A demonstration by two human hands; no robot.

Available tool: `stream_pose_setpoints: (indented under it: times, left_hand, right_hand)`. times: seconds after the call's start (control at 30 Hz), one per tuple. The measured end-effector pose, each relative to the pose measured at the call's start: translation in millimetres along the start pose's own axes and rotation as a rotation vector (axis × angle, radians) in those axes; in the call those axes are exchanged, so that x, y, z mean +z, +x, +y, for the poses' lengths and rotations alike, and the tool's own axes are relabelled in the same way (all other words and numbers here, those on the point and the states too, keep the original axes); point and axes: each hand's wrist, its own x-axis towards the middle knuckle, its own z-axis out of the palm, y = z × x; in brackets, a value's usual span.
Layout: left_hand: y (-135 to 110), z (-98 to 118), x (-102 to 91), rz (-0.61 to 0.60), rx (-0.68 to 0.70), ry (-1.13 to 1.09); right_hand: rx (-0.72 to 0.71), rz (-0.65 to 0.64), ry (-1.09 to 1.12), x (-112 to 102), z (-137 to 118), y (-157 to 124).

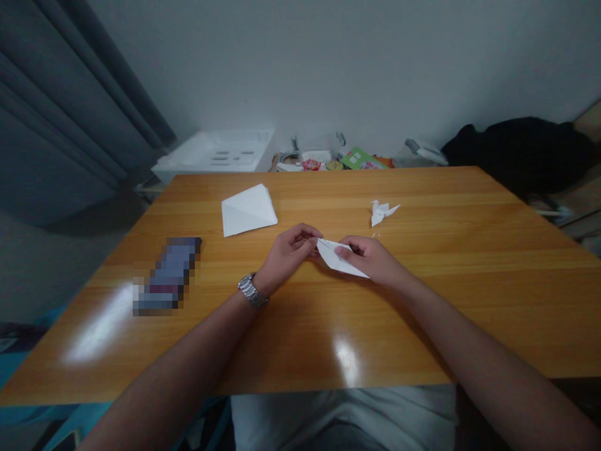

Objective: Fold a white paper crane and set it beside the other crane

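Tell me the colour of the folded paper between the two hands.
The folded paper is plain white, seen best in the head view.

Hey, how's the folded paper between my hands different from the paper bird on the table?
The folded paper is held between your left hand and right hand, while the paper bird rests on the table beyond them. The folded paper looks flat and plain-edged; the paper bird has several points jutting out. The folded paper also appears larger in view than the paper bird. Both are white.
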Motion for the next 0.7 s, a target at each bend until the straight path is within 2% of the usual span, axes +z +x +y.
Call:
stream_pose_setpoints:
  times: [0.3, 0.47, 0.7]
  left_hand:
    - [2.3, -4.8, 0.2, 0.030, -0.022, -0.029]
    - [0.2, 1.1, 0.7, 0.023, -0.043, -0.037]
    - [-0.5, -2.2, -0.1, -0.075, -0.047, 0.090]
  right_hand:
    - [0.007, -0.008, 0.030, 1.5, 2.1, 1.0]
    - [-0.006, -0.001, 0.026, 1.2, 1.4, 0.2]
    - [-0.026, -0.012, 0.011, 0.7, 1.1, 0.6]
